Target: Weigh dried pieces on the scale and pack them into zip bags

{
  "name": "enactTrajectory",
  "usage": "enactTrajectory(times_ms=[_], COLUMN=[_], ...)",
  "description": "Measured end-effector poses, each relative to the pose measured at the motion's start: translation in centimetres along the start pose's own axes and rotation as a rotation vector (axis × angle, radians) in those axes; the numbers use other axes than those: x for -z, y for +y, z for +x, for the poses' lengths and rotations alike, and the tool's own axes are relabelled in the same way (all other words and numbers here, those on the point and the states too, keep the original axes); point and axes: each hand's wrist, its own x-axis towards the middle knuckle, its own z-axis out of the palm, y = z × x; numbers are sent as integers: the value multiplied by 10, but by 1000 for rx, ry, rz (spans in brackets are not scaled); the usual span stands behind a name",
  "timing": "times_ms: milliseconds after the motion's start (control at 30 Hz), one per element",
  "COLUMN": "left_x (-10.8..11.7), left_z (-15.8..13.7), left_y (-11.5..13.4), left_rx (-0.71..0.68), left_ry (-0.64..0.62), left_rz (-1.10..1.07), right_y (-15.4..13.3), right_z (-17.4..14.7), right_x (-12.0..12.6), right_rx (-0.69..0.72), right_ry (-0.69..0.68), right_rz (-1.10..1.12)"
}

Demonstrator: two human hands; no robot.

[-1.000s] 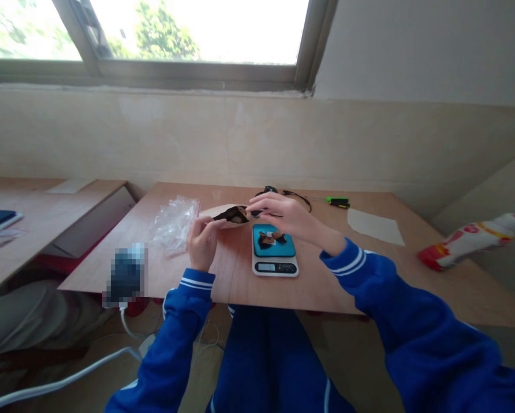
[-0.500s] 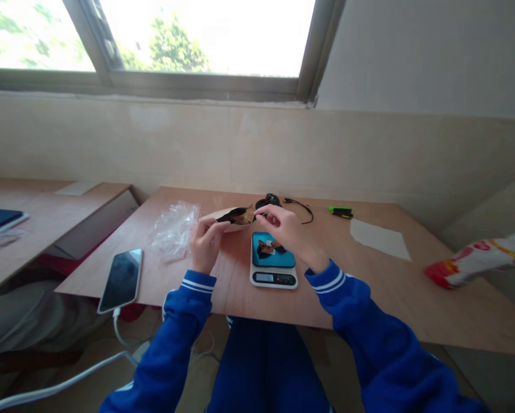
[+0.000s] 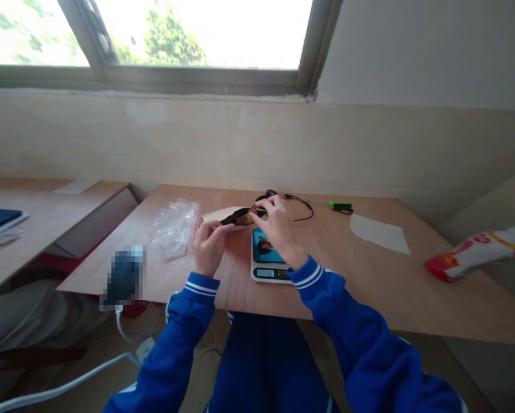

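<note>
My left hand [image 3: 209,246] pinches the near left edge of a beige paper-like bag [image 3: 216,216] with a dark inside, its mouth held open. Thumb and fingers of my right hand [image 3: 278,223] close on a brown dried piece [image 3: 252,212] at the right end of that mouth. Just below stands a white kitchen scale [image 3: 258,275] with a blue top and a lit display. Brown dried pieces [image 3: 263,245] lie on the scale's top; my right hand and wrist cover its right part.
Crumpled clear plastic bags [image 3: 175,226] lie left of the bag. A blurred-out phone [image 3: 123,278] with a white cable rests at the front left edge. Behind are a black cable [image 3: 309,209] and green-black screwdriver [image 3: 341,207]; rightward, white paper [image 3: 380,234] and a red-white bottle [image 3: 468,258].
My right hand has shifted slightly left and its fingers are now closer around the brown piece in the bag's mouth. My left hand keeps its hold on the bag.
</note>
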Motion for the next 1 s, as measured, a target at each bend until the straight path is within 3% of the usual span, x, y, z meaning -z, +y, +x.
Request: enactTrajectory(times_ms=[133,300,400,533,733,833,1000], left_x=[1,-1,-4,-8,-6,-2,1], left_z=[4,23,42,60,55,50,46], left_y=[2,-2,-11,-21,-20,-19,-20], left_rx=[35,127,165,171,181,158,100], left_ry=[2,2,-10,-30,-24,-40,-59], left_rz=[11,71,96,80,62,64,64], right_y=[-1,20,60,113,134,138,121], right_z=[6,-10,-40,-80,-92,-91,-75], right_x=[6,34,42,35,17,16,39], right_rx=[105,235,196,137,151,157,111], right_ry=[3,-134,-230,-372,-486,-461,-262], right_rz=[241,560,487,379,357,336,398])
